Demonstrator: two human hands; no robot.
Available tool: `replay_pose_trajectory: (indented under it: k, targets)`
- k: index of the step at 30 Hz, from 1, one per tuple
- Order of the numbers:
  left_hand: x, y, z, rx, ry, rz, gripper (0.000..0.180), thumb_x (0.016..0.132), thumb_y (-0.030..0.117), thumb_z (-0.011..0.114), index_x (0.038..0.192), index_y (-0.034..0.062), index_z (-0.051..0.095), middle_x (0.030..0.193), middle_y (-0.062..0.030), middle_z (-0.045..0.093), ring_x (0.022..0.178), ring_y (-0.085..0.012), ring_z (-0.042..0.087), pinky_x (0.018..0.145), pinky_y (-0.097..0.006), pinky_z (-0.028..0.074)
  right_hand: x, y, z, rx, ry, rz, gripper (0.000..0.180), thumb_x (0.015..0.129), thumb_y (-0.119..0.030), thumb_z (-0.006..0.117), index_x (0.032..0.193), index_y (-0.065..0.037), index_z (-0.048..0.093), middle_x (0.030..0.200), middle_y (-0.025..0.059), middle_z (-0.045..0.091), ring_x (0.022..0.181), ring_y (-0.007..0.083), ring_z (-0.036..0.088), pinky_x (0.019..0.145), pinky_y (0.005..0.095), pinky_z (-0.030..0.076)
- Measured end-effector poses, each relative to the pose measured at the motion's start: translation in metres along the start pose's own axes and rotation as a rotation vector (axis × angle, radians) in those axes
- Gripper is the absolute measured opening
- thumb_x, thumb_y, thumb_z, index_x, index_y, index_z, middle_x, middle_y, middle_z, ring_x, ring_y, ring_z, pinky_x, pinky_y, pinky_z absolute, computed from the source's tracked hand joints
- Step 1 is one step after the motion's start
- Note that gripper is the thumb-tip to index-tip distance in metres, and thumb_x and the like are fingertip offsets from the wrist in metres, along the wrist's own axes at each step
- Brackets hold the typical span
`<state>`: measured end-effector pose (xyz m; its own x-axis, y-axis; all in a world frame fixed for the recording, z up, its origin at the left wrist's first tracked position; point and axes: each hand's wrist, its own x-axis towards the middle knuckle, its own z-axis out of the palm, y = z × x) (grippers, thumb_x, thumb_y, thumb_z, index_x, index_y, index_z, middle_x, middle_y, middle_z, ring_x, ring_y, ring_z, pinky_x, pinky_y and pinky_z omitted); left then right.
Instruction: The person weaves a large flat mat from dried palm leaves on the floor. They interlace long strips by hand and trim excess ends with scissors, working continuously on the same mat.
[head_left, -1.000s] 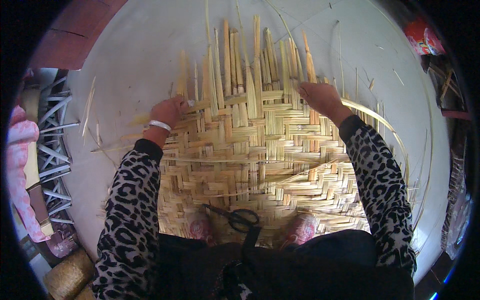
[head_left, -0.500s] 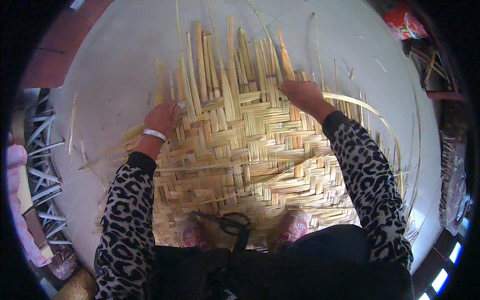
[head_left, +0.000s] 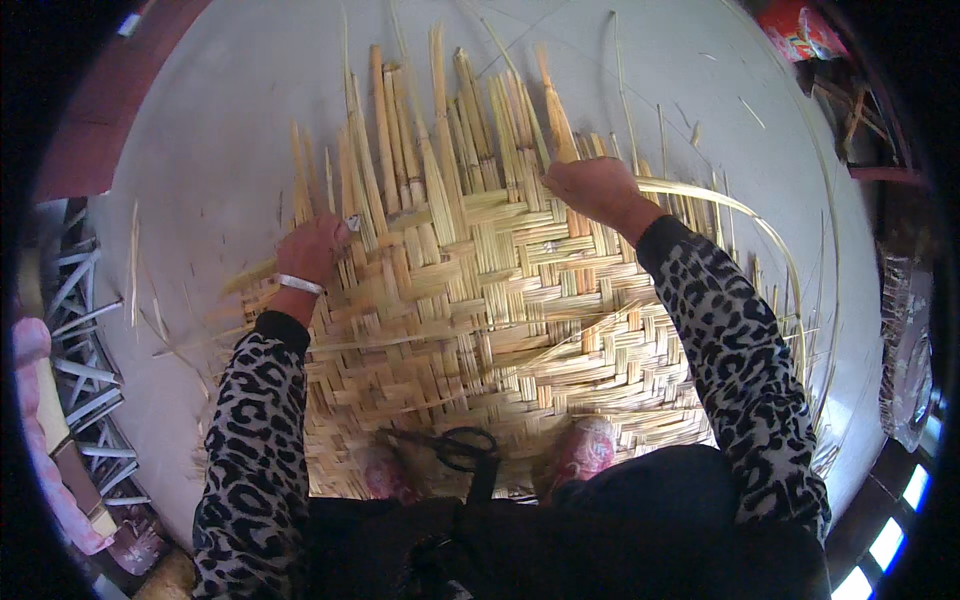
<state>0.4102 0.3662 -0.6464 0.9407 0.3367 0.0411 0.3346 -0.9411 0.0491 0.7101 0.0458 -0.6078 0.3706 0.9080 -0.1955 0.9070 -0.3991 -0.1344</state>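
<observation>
The mat (head_left: 470, 320) lies at dial centre. At one o'clock my right hand (head_left: 595, 188) is clamped on the strip (head_left: 700, 192); at ten my left hand (head_left: 312, 250) is curled, its hold unclear. I judge even tension, seating the strip snugly, advisable.

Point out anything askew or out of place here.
A loose strip lies slantwise over the woven mat, out of line with its weave, and a stray scrap lies on the floor, apart from the mat.

cam: head, left fisheye | faces: down past both forearms (head_left: 262, 400) onto woven mat (head_left: 500, 345) | range: near, wide
</observation>
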Motion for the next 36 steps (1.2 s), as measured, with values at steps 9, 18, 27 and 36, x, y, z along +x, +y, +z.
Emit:
replay_pose_trajectory:
  k: [9,18,27,36]
  targets:
    - [-0.017,0.037,0.000,0.028,0.294,0.030,0.047,0.085,0.026,0.061,0.128,0.0100,0.054,0.132,-0.0138,0.051,0.126,-0.0336,0.045,0.101,-0.050,0.035,0.009,0.007,0.015,-0.105,-0.001,-0.075,0.019,0.090,-0.024,0.051,0.084,-0.007,0.059,0.070,0.0155,0.064,0.066,0.0368,0.066,0.055,0.0487,0.051]
    - [-0.019,0.109,0.002,-0.132,0.022,-0.063,0.062,0.083,0.037,0.063,0.140,0.0178,0.046,0.152,-0.0117,0.031,0.139,-0.0365,0.030,0.106,-0.066,0.021,0.008,0.011,0.018,-0.010,0.001,-0.039,0.024,0.095,-0.031,0.048,0.090,-0.009,0.056,0.073,0.0150,0.063,0.070,0.0369,0.064,0.063,0.0498,0.050]
    - [-0.024,0.101,0.004,-0.129,0.007,-0.015,0.061,0.086,0.042,0.061,0.140,0.0177,0.046,0.148,-0.0132,0.035,0.136,-0.0401,0.034,0.104,-0.068,0.023,0.005,0.001,0.014,-0.020,-0.001,0.030,0.022,0.092,-0.029,0.054,0.089,-0.008,0.057,0.072,0.0161,0.064,0.069,0.0378,0.064,0.059,0.0492,0.051]
    - [-0.027,0.109,-0.010,0.018,-0.141,-0.034,0.059,0.090,0.041,0.058,0.142,0.0178,0.042,0.151,-0.0121,0.033,0.135,-0.0366,0.037,0.102,-0.063,0.031,-0.006,0.015,0.008,0.002,0.099,-0.023,0.027,0.096,-0.035,0.049,0.091,-0.010,0.060,0.077,0.0143,0.066,0.072,0.0369,0.064,0.063,0.0484,0.051]
